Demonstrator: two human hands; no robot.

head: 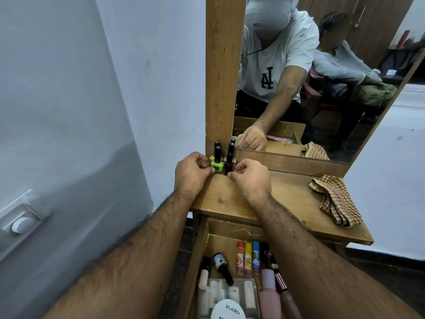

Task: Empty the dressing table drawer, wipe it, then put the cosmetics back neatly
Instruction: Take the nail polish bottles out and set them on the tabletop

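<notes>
Several nail polish bottles stand in the back left corner of the wooden dressing table top, against the mirror post. My left hand pinches the green bottle at its base. My right hand has curled fingers at the foot of the dark bottle. Below, the drawer is pulled open and holds three slim tubes, a black-capped bottle, a pink bottle, a clear case of white tubes and a white round lid.
A checked brown cloth lies crumpled on the right of the table top. The mirror behind reflects me and a seated person. A white wall with a switch plate is to the left.
</notes>
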